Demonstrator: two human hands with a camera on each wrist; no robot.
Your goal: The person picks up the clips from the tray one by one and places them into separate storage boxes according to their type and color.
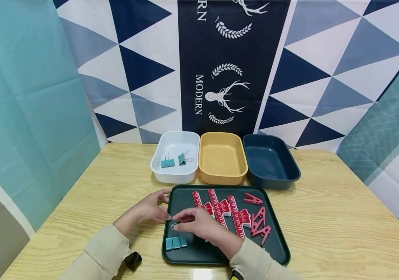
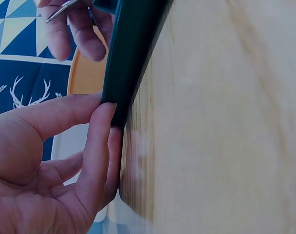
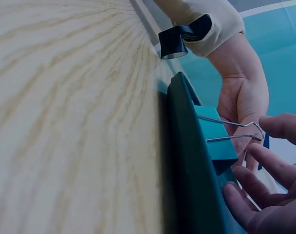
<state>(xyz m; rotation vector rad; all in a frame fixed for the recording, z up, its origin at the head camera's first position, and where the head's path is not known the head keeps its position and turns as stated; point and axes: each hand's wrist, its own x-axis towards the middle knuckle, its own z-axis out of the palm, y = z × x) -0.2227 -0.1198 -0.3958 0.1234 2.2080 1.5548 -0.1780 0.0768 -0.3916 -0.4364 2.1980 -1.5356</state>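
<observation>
My right hand (image 1: 199,223) is over the left part of the dark green tray (image 1: 206,254). Its thumb and forefinger pinch the wire handle of a teal binder clip (image 1: 176,243), whose body is low at the tray's left front; the right wrist view shows the wire loop between the fingertips. At the tray's left edge, my left hand (image 1: 150,208) grips the rim between thumb and fingers, seen close up in the left wrist view. Right of my right hand lie three red piano-keyboard clips (image 1: 236,216), one partly hidden by it, and several pink clothespins (image 1: 258,219).
Behind the tray stand three bins side by side: a white bin (image 1: 175,177) with two teal binder clips (image 1: 167,163) inside, a yellow bin (image 1: 222,179) and a dark blue bin (image 1: 273,182). A patterned cloth (image 1: 150,58) hangs behind the wooden table (image 1: 332,217).
</observation>
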